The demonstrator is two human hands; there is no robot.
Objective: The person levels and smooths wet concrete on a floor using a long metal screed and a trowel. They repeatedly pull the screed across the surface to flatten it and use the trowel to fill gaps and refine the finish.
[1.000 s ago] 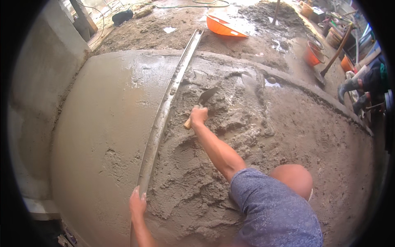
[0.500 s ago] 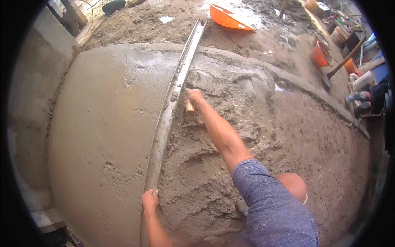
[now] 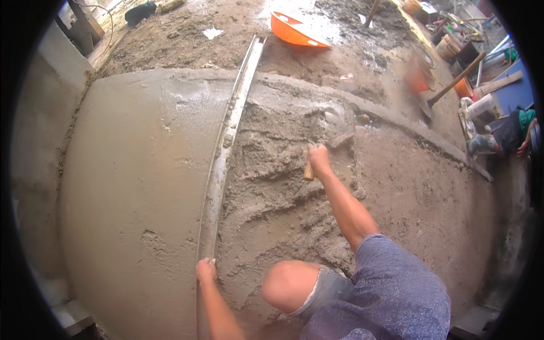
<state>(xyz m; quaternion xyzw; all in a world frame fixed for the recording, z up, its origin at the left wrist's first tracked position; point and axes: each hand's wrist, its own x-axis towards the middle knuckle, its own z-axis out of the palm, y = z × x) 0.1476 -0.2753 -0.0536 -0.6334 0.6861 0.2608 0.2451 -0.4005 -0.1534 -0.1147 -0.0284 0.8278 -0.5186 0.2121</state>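
Note:
A long metal screed bar (image 3: 213, 195), spattered with mortar, lies lengthwise across the wet concrete. My left hand (image 3: 206, 271) is closed round its near part. To its left the concrete (image 3: 130, 170) is smooth; to its right the mortar (image 3: 266, 181) is rough and ridged. My right hand (image 3: 319, 158) grips a trowel by its wooden handle (image 3: 309, 171), out over the far right of the rough mortar. The trowel's blade is hard to tell from the grey mortar beyond the fist. My bare knee (image 3: 290, 286) is bent above the near mortar.
An orange basin (image 3: 294, 31) sits on the muddy ground past the slab's far edge. A shovel (image 3: 456, 79) and a blurred orange bucket (image 3: 418, 76) stand at right. Another person (image 3: 504, 136) is at the far right. A wall (image 3: 42, 124) borders the left side.
My right hand has moved with the trowel to the right, away from the screed bar. My knee has come forward over the mortar. My left hand keeps its hold on the bar.

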